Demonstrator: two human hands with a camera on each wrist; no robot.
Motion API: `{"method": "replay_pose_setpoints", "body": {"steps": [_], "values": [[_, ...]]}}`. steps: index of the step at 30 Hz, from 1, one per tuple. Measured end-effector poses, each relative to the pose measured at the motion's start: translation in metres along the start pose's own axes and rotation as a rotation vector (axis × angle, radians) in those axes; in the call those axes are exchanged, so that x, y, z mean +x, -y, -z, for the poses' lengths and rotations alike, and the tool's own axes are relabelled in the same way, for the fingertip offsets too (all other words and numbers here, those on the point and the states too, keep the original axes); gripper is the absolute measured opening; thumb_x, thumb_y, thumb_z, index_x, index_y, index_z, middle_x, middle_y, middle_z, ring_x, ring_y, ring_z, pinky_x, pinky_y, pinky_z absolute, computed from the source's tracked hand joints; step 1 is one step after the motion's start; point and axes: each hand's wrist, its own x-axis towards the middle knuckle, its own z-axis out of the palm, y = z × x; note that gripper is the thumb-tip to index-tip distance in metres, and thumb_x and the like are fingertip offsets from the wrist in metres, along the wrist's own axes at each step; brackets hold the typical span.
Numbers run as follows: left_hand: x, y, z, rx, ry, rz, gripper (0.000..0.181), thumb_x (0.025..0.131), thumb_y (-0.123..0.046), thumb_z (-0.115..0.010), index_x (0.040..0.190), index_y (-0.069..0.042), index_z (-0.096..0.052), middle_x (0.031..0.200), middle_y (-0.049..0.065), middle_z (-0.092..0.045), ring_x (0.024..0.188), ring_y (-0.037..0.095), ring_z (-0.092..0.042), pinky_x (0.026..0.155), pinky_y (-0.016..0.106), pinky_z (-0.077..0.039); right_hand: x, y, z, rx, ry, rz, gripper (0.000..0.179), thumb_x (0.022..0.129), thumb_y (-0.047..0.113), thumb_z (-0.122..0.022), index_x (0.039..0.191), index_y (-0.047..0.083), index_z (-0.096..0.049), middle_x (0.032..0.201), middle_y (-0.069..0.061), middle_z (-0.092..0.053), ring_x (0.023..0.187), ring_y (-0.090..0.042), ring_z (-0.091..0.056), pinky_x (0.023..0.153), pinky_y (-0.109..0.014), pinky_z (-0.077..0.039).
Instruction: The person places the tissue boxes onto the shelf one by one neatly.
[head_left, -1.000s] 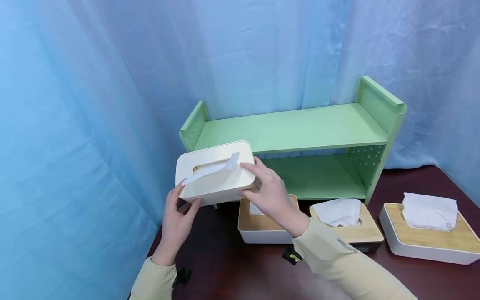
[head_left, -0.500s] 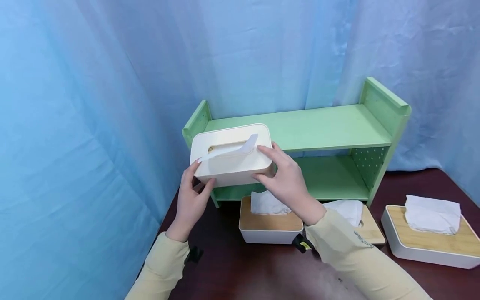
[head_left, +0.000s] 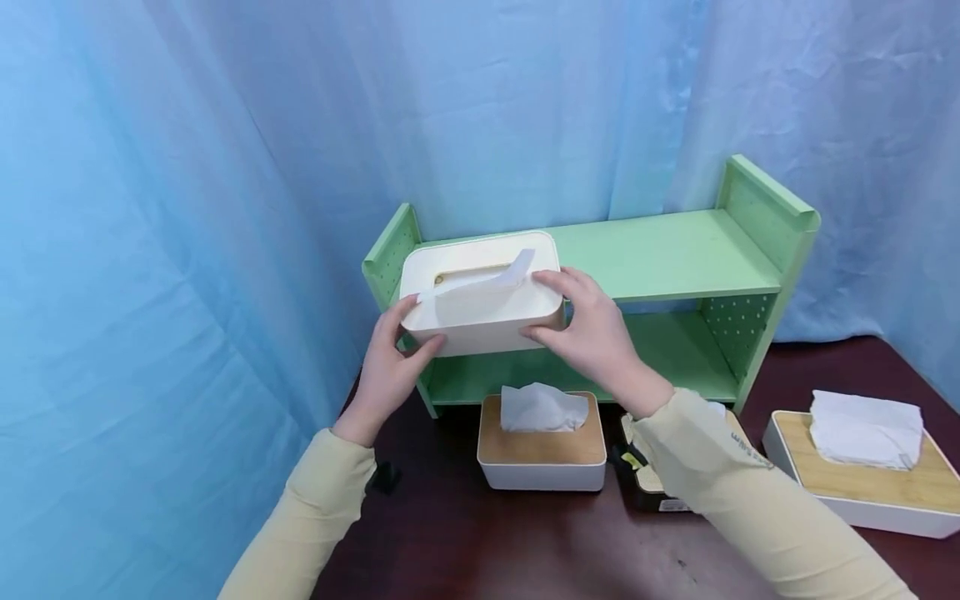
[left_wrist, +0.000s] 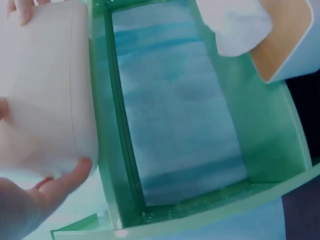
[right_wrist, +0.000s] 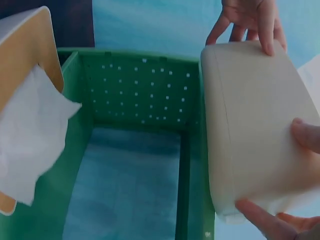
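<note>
A white tissue box (head_left: 480,321) with a slot in its lid and a tissue sticking out is held between both hands, in front of the upper shelf's left half. My left hand (head_left: 386,371) grips its left end, thumb on the front side. At the right end my right hand (head_left: 592,333) grips it, fingers on the lid and thumb on the front. The green two-tier shelf (head_left: 667,250) stands behind the box. Both wrist views show the tissue box (left_wrist: 45,90) close against the upper board's edge; whether it touches, I cannot tell.
On the dark red table (head_left: 480,550) stands a white tissue box with a wooden lid (head_left: 540,450), before the shelf. A black-based tissue box (head_left: 652,496) is partly behind my right sleeve. Another white, wood-lidded tissue box (head_left: 870,492) lies far right. Blue curtains (head_left: 225,208) hang behind and left.
Both hands have carried the white tissue box up and to the right, from left of the shelf to the front of its upper board. The box looks more level now.
</note>
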Motion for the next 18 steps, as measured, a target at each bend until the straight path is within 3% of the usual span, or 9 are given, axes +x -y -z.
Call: {"method": "replay_pose_setpoints", "body": {"steps": [4,11,18], "values": [[0.016,-0.004,0.009,0.015,0.086,0.02,0.057,0.088,-0.011,-0.067,0.14,-0.009,-0.043,0.143,0.018,-0.036,0.128,0.034,-0.041,0.101,0.052,-0.04,0.014,-0.006,0.009,0.012,0.054,-0.028,0.065,0.073,0.017,-0.083,0.131,0.007,-0.055,0.135,-0.018,-0.051,0.114,-0.034,-0.052,0.084,-0.048,-0.049],[0.043,-0.016,0.024,0.023,0.289,0.137,0.055,0.093,-0.011,-0.06,0.143,-0.017,-0.038,0.141,0.017,-0.037,0.121,0.039,-0.051,0.086,0.046,-0.053,0.04,-0.015,0.028,0.037,0.244,-0.126,0.068,0.079,0.018,-0.077,0.14,0.011,-0.047,0.146,-0.013,-0.041,0.111,-0.039,-0.055,0.076,-0.046,-0.053],[0.067,-0.017,0.03,0.009,0.372,0.241,0.056,0.095,-0.013,-0.057,0.145,-0.022,-0.035,0.129,0.02,-0.04,0.122,0.036,-0.051,0.087,0.047,-0.052,0.061,-0.016,0.038,0.07,0.399,-0.181,0.067,0.084,0.01,-0.071,0.143,0.009,-0.039,0.143,-0.018,-0.038,0.112,-0.042,-0.056,0.079,-0.045,-0.054]]}}
